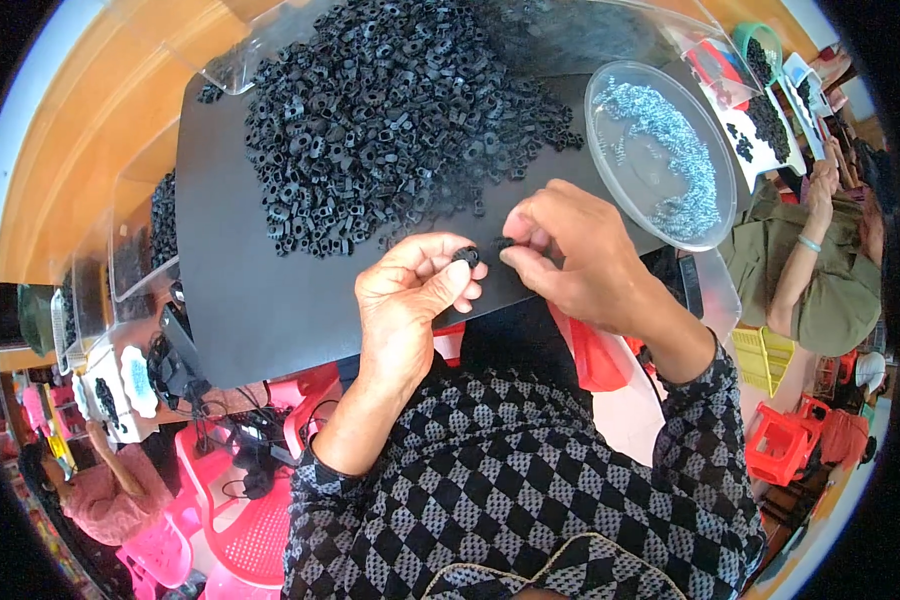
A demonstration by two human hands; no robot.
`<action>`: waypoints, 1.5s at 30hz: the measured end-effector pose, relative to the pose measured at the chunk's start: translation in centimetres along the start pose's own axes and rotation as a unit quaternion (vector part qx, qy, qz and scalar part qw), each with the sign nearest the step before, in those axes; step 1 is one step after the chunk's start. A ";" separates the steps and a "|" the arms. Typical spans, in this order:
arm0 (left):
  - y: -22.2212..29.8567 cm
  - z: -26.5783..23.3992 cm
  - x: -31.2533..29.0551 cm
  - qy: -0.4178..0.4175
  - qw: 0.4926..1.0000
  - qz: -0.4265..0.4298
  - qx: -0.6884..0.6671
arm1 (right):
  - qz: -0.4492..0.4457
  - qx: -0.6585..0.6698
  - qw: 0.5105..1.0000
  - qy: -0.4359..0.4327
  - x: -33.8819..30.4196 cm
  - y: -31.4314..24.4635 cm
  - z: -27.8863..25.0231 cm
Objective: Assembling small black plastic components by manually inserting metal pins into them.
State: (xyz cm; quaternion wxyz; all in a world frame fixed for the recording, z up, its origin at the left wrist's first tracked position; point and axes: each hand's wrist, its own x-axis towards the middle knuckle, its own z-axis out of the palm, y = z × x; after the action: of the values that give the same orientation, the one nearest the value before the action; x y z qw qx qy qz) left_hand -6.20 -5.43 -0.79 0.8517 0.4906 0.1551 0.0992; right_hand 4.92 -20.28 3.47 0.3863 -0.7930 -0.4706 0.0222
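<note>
Above the near edge of the dark tabletop [230,290], my two hands are close together. My left hand [405,290] pinches a small black plastic piece [467,257], its round opening turned up. Just to the right, my right hand [580,255] grips another small dark piece [504,242] between thumb and fingertips; its shape is mostly hidden. The two pieces are slightly apart. Beyond my hands spreads a large heap of black plastic pieces with holes [370,130]. A clear round lid or tray [607,175] at right holds many small metal springs [685,150].
Clear plastic bins [135,245] stand along the left. Pink plastic chairs [245,530] are at lower left, a red stool [785,440] and a yellow basket [762,360] at lower right. Other people sit at both sides, one with an arm [805,245] near a white tray [770,150].
</note>
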 end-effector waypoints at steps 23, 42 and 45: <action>0.5 0.5 -1.1 -0.005 0.990 0.067 0.127 | 0.180 0.235 0.953 -0.071 0.0 -1.4 0.1; 0.8 0.6 -1.4 -0.018 0.988 0.082 0.128 | 0.134 0.255 0.938 -0.194 0.2 -0.6 -0.8; 0.8 0.3 -1.4 -0.028 0.989 0.090 0.115 | 0.147 0.287 0.923 -0.209 0.4 -0.4 -0.7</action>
State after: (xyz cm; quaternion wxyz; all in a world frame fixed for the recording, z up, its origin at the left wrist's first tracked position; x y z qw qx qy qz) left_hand -7.39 -5.77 0.27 0.7810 0.6002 0.0964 0.1430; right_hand 5.12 -20.26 4.40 0.4830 -0.6854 -0.3924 0.3781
